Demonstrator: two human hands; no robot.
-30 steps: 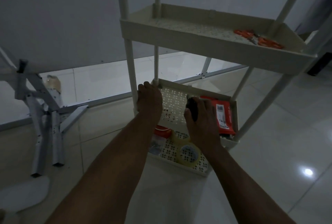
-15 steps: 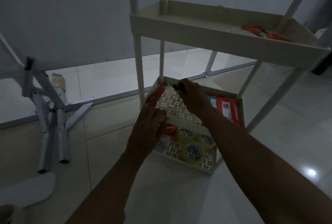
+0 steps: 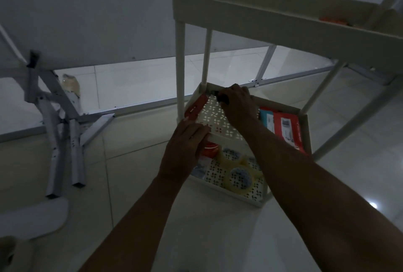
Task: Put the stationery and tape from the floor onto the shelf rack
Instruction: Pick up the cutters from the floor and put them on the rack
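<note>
A cream shelf rack (image 3: pixel 283 25) stands on the tiled floor. My right hand (image 3: pixel 238 106) is shut on a small black object (image 3: pixel 222 98) at the far left corner of the perforated middle shelf (image 3: pixel 214 117). A red flat item (image 3: pixel 195 106) lies along that shelf's left edge. My left hand (image 3: pixel 185 147) rests with bent fingers at the shelf's front rim, near the red item's end. Red packets (image 3: pixel 285 127) lie on the right of the middle shelf. Two clear tape rolls (image 3: pixel 238 177) and a red round item (image 3: pixel 210 149) sit on the bottom shelf. Orange scissors (image 3: pixel 331 20) lie on the top shelf.
A tape roll (image 3: pixel 70 84) stands on the floor at the left, behind grey metal folding legs (image 3: pixel 54 141). A pale flat object (image 3: pixel 32 217) lies at the bottom left. A white wall panel (image 3: pixel 98 21) rises behind the rack. The rack's posts (image 3: pixel 180 64) frame the middle shelf.
My right hand has carried the black object from the middle shelf's front to its far left corner. My left hand has drawn back from that corner to the front rim, leaving the red item.
</note>
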